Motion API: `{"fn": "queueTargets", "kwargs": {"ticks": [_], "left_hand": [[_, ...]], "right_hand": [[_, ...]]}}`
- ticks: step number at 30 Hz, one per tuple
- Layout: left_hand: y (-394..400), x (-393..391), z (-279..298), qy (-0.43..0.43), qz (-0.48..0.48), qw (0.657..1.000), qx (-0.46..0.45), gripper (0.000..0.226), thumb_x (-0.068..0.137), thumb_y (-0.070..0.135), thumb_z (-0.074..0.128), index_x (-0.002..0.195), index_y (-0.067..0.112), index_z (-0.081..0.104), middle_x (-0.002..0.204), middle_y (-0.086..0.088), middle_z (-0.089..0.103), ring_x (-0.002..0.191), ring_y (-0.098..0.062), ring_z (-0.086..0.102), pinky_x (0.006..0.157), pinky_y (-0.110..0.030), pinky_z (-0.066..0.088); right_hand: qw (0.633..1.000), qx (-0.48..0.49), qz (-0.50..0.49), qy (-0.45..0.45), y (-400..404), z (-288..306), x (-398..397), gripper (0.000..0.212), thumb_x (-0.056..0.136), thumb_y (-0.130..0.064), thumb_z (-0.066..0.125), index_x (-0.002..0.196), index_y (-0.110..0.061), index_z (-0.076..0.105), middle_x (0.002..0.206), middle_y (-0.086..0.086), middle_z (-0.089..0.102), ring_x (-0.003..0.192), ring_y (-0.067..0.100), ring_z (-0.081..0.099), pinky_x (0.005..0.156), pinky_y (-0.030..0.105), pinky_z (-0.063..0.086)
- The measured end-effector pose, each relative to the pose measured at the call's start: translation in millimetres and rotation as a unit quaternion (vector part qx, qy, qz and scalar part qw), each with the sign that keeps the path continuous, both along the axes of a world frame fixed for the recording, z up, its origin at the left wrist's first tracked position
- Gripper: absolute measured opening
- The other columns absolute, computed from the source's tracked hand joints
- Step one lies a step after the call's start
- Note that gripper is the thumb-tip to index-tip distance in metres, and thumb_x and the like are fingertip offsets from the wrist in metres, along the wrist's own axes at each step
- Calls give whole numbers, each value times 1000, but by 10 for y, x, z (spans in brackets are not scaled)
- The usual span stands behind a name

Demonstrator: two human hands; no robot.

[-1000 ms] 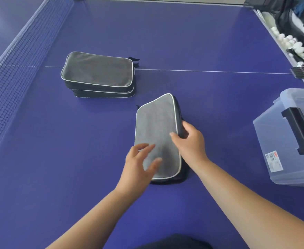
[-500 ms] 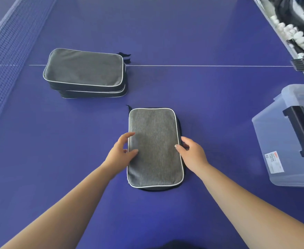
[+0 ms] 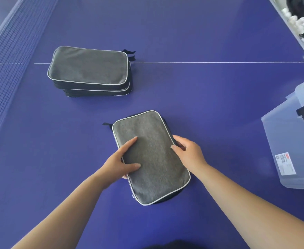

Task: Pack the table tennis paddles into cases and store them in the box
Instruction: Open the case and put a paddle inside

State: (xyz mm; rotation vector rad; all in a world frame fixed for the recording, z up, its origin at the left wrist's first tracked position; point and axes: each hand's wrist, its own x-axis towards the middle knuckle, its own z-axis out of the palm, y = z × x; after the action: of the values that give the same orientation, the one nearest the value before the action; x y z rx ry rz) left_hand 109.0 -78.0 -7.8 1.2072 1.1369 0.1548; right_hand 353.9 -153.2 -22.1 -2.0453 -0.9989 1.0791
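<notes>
You're gripping a closed gray case (image 3: 150, 155) from both long sides, getting ready to lift it toward the box.

Your left hand (image 3: 119, 161) is clamping the case's left edge, thumb and forefinger lying on the top fabric, other fingers tucked under, so that side is probably coming off the table (image 3: 201, 96) a little. Your right hand (image 3: 188, 152) is pinching the opposite edge, thumb on top, fingers curling down the side. The two-sided hold is likely keeping the flat case level for the carry. It's sitting near the table's near edge, angled, zipper pull (image 3: 106, 124) sticking out at its far-left corner. The clear plastic box (image 3: 289, 141) is waiting at the right edge, well apart from the case, lid apparently on. Two more cases (image 3: 89, 70) are stacked toward the net (image 3: 7, 56) side, probably staged for the same trip. No paddles showing.
</notes>
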Motion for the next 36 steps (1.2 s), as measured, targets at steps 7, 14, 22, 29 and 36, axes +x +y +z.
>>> {"fn": "queueTargets", "kwargs": {"ticks": [7, 14, 22, 29, 36], "left_hand": [[-304, -138, -29, -15, 189, 981, 29, 81, 84, 3, 72, 133, 61, 43, 126, 13, 52, 102, -17, 64, 69, -38, 61], [-528, 31, -68, -25, 411, 909, 68, 84, 84, 16, 75, 144, 55, 29, 144, 16, 41, 111, -6, 59, 76, -39, 61], [-586, 440, 97, 7, 455, 889, 51, 85, 90, 20, 70, 149, 49, 17, 121, 17, 35, 49, 21, 54, 92, -43, 54], [-595, 458, 52, 20, 456, 889, 45, 85, 87, 26, 72, 144, 57, 16, 120, 14, 39, 55, 7, 66, 81, -34, 55], [-587, 437, 5, 11, 450, 892, 47, 86, 88, 22, 71, 147, 52, 18, 124, 16, 37, 51, 11, 62, 86, -36, 55]], "right_hand": [[999, -2, 27, 21, 18, 0, -204, 48, 96, -29, 59, 142, -29, 47, 143, -10, 48, 133, 8, 43, 109, 26, 34], [994, -5, -85, 74, -205, 74, -378, 39, 90, -30, 67, 126, -33, 53, 114, -13, 60, 93, -7, 57, 73, 12, 42], [989, -39, -70, 122, -481, -52, -627, 31, 78, -28, 80, 93, -18, 55, 96, -7, 70, 87, 2, 66, 69, 14, 46], [991, 9, -126, 55, -393, -67, -765, 34, 72, -34, 83, 87, -19, 56, 80, -7, 70, 74, 5, 67, 69, 25, 55], [997, 36, -64, 2, -483, -135, -765, 7, 84, -19, 71, 79, -19, 66, 75, -7, 68, 70, 7, 63, 68, 24, 53]]}}
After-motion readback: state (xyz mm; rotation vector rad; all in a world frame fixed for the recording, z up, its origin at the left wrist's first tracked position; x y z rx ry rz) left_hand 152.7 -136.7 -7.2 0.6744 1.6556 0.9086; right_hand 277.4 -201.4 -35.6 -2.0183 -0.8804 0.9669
